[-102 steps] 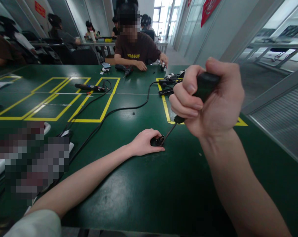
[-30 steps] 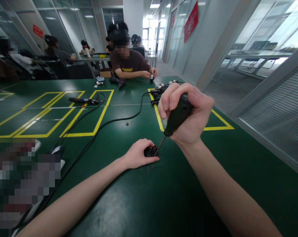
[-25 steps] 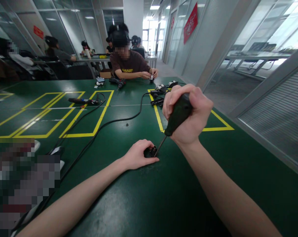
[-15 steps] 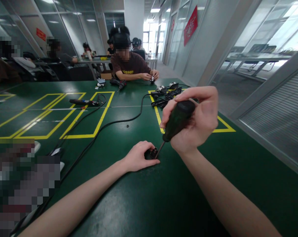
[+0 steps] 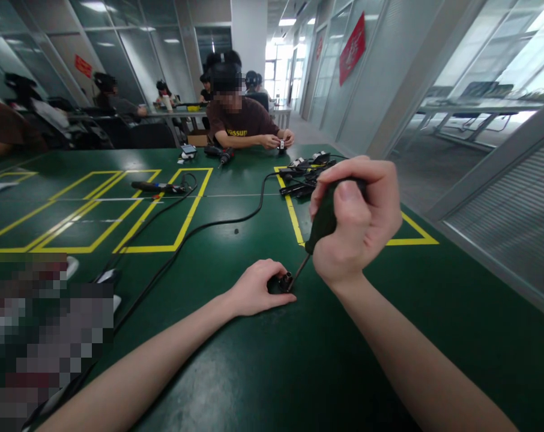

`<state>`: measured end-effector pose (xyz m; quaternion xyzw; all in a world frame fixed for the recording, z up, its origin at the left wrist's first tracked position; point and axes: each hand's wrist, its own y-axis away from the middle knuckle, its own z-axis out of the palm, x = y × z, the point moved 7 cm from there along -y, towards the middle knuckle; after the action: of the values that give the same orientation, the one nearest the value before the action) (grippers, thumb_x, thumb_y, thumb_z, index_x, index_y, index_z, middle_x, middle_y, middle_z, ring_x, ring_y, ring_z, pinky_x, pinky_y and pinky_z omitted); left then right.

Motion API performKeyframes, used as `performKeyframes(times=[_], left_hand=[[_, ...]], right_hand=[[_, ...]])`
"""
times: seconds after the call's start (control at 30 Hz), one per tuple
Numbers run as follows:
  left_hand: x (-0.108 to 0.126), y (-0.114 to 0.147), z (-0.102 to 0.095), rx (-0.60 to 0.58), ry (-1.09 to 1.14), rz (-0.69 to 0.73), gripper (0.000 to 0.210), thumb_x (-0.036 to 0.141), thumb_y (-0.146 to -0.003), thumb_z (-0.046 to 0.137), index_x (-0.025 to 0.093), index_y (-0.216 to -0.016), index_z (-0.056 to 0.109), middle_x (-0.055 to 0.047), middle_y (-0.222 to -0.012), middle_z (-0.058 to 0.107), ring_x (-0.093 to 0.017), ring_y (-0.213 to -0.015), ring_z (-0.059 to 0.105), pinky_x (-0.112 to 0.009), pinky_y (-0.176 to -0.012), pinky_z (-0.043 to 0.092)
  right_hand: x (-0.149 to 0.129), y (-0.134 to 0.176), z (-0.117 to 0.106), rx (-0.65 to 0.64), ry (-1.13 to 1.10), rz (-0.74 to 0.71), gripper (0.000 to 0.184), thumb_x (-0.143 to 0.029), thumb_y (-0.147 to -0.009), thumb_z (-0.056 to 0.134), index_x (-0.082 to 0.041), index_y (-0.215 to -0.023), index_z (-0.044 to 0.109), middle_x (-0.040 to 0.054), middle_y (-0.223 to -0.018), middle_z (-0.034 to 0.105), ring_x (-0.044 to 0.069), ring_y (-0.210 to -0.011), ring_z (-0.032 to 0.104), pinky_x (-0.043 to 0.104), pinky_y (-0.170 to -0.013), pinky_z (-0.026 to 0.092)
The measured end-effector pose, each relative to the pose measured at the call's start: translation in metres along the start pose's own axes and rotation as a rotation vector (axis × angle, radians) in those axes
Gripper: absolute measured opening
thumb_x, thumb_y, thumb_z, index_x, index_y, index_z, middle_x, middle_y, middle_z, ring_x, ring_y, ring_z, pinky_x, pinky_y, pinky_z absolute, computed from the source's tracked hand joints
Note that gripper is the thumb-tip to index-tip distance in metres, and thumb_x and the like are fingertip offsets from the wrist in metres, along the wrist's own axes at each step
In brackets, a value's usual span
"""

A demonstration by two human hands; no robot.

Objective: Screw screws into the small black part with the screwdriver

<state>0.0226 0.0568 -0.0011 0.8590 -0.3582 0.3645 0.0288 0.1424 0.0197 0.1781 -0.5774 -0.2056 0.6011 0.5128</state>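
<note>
The left hand (image 5: 257, 289) curls its fingers round a small black part (image 5: 287, 280) well inside the right edge of the table (image 5: 326, 360), while the right hand (image 5: 364, 223) clenches a tilted screwdriver (image 5: 322, 225), which could slip if pushed askew.

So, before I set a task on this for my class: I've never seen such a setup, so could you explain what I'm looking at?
There's no machine here: these are a person's bare hands, seen from one camera worn on their head, looking forward and down. The left hand steadies a small black part on a green table. The right hand grips a screwdriver, its shaft slanting down to that part; the exact contact is too small to see. Beyond lie yellow tape outlines, a black cable and a power drill. A co-worker sits opposite.
</note>
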Motion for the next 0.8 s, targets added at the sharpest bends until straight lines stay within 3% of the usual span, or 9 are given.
performKeyframes(times=[0.1, 0.2, 0.3, 0.43, 0.57, 0.63, 0.7, 0.8], left_hand=[[0.000, 0.000, 0.000, -0.004, 0.021, 0.005, 0.036, 0.047, -0.084, 0.083, 0.020, -0.103, 0.069, -0.005, -0.100, 0.073, -0.023, -0.094, 0.066, -0.036, -0.090, 0.052], [0.001, 0.000, -0.001, -0.007, 0.035, 0.012, 0.038, 0.050, -0.085, 0.081, 0.021, -0.107, 0.069, -0.006, -0.103, 0.074, -0.025, -0.099, 0.067, -0.039, -0.095, 0.053], [0.003, 0.000, -0.001, -0.003, 0.041, 0.020, 0.038, 0.050, -0.085, 0.081, 0.020, -0.106, 0.069, -0.006, -0.104, 0.074, -0.025, -0.099, 0.067, -0.039, -0.095, 0.053], [0.004, 0.000, -0.001, 0.001, 0.027, 0.013, 0.035, 0.050, -0.087, 0.079, 0.020, -0.102, 0.069, -0.005, -0.100, 0.073, -0.023, -0.095, 0.066, -0.037, -0.090, 0.053], [0.004, 0.000, -0.002, 0.016, 0.008, 0.012, 0.034, 0.050, -0.086, 0.080, 0.020, -0.096, 0.067, -0.004, -0.093, 0.071, -0.022, -0.088, 0.064, -0.035, -0.085, 0.051], [0.004, 0.000, -0.002, 0.019, 0.002, 0.011, 0.034, 0.050, -0.085, 0.081, 0.020, -0.095, 0.066, -0.003, -0.091, 0.071, -0.021, -0.085, 0.064, -0.034, -0.083, 0.051], [0.003, 0.000, -0.002, 0.018, -0.004, 0.010, 0.035, 0.049, -0.085, 0.081, 0.020, -0.094, 0.066, -0.003, -0.090, 0.070, -0.021, -0.084, 0.063, -0.034, -0.083, 0.051], [0.003, 0.000, -0.002, 0.013, -0.001, 0.013, 0.033, 0.047, -0.085, 0.081, 0.019, -0.095, 0.066, -0.003, -0.090, 0.070, -0.021, -0.085, 0.063, -0.033, -0.082, 0.050]], right_hand=[[-0.003, 0.000, 0.005, -0.045, 0.014, -0.010, 0.009, -0.028, -0.096, 0.065, -0.028, -0.090, 0.058, -0.0002, -0.084, 0.054, 0.019, -0.074, 0.057, 0.037, -0.075, 0.049], [-0.004, 0.001, 0.005, -0.038, -0.002, -0.008, 0.016, -0.027, -0.092, 0.073, -0.029, -0.097, 0.057, -0.0005, -0.094, 0.055, 0.015, -0.070, 0.057, 0.035, -0.070, 0.050], [0.002, 0.003, 0.000, -0.020, -0.069, 0.097, 0.020, -0.036, -0.094, 0.072, -0.031, -0.100, 0.053, -0.0001, -0.098, 0.055, 0.016, -0.071, 0.060, 0.035, -0.067, 0.053], [0.016, 0.010, 0.013, -0.266, -0.222, 0.357, 0.023, -0.046, -0.097, 0.069, -0.033, -0.102, 0.051, 0.0013, -0.093, 0.063, 0.015, -0.058, 0.056, 0.035, -0.058, 0.051], [0.006, 0.000, 0.007, -0.094, -0.301, 0.160, 0.005, -0.027, -0.098, 0.063, -0.030, -0.095, 0.061, -0.0004, -0.095, 0.064, 0.012, -0.059, 0.058, 0.030, -0.053, 0.046], [0.004, -0.003, 0.006, -0.029, -0.281, 0.074, 0.012, -0.020, -0.097, 0.059, -0.026, -0.088, 0.065, 0.0001, -0.091, 0.062, 0.013, -0.065, 0.059, 0.030, -0.058, 0.051], [-0.002, -0.006, 0.003, 0.017, -0.286, -0.077, 0.014, -0.024, -0.096, 0.058, -0.025, -0.085, 0.066, 0.0007, -0.083, 0.062, 0.015, -0.065, 0.058, 0.030, -0.054, 0.051], [0.000, -0.005, 0.004, -0.051, -0.257, -0.093, 0.013, -0.033, -0.099, 0.060, -0.025, -0.091, 0.066, 0.0011, -0.077, 0.062, 0.018, -0.062, 0.059, 0.033, -0.052, 0.053]])
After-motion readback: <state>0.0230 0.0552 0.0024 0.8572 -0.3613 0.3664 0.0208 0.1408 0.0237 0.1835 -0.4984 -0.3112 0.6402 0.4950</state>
